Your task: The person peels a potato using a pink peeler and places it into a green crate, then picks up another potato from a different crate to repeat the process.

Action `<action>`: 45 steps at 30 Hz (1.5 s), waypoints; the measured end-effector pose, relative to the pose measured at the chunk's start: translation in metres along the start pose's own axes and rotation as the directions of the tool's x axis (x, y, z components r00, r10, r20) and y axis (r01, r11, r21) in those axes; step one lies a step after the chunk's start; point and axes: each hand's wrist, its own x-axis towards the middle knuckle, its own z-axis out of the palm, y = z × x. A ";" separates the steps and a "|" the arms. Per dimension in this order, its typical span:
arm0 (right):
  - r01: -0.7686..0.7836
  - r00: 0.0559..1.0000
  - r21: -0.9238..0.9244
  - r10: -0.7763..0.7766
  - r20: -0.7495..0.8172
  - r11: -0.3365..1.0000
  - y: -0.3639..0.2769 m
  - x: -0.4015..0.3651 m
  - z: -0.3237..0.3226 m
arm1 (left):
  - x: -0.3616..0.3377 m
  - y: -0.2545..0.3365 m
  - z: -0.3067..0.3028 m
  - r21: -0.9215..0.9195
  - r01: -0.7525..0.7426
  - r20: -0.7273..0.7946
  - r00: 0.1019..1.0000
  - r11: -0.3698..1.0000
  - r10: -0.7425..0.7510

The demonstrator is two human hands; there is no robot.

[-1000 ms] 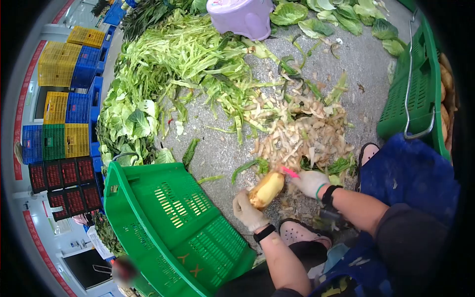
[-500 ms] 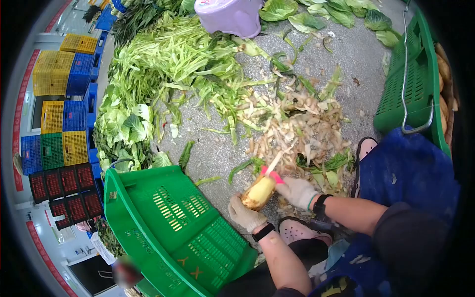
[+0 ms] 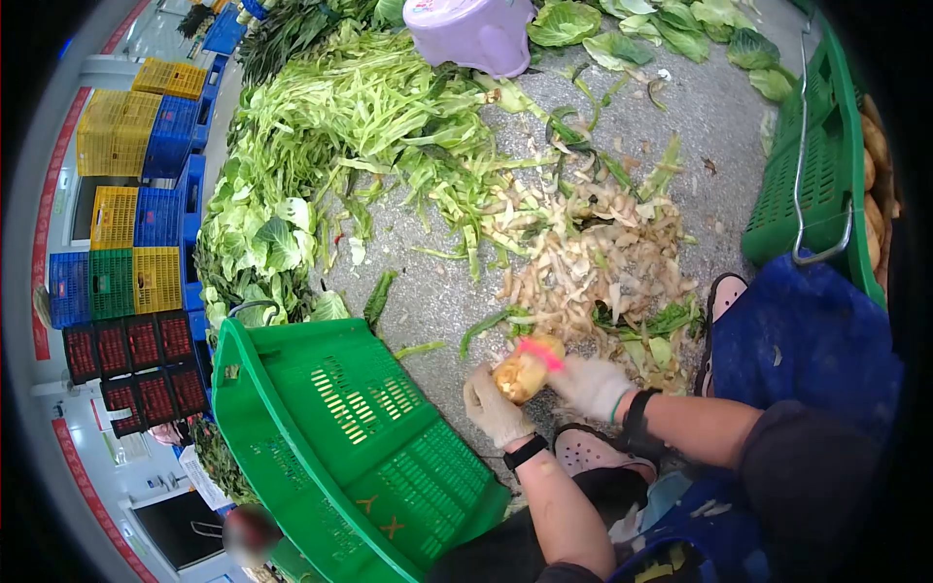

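- Grey floor (image 3: 423,306) separates the lower-left green perforated plastic crate (image 3: 292,384) from central beige peelings (image 3: 607,257).
- Below centre, the gloved left hand (image 3: 496,410) holds an oblong yellow-brown vegetable (image 3: 518,379); the gloved right hand (image 3: 595,387), on its right, grips a pink peeler (image 3: 542,354).

Vegetable-handling workplace, with stacked plastic crates (image 3: 112,131) and heaped leafy trimmings (image 3: 340,107).

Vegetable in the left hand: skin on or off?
Partly off: the vegetable shows pale flesh, with brownish patches near the left hand. Cannot tell underneath; that side is hidden.
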 end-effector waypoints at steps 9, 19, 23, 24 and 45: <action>0.080 0.994 0.041 -0.076 -0.082 0.996 0.002 -0.001 0.025 | 0.002 -0.008 -0.004 -0.056 -0.042 -0.095 0.995 0.998 0.036; 0.106 0.986 -0.021 -0.103 0.129 0.994 -0.024 -0.010 -0.003 | 0.010 -0.015 -0.014 -0.087 -0.047 -0.033 0.998 0.995 0.044; -0.170 0.980 0.024 0.166 0.111 0.985 0.033 0.014 -0.006 | 0.006 -0.009 -0.016 -0.076 0.017 -0.058 0.998 0.997 -0.021; -0.319 0.927 -0.130 0.337 0.161 0.939 0.055 0.019 -0.005 | 0.006 -0.008 -0.012 -0.117 0.058 -0.068 0.996 0.991 -0.066; -0.058 0.997 -0.007 0.058 0.059 0.998 -0.003 0.002 0.009 | 0.006 0.004 -0.014 -0.136 0.124 -0.058 0.989 0.983 -0.133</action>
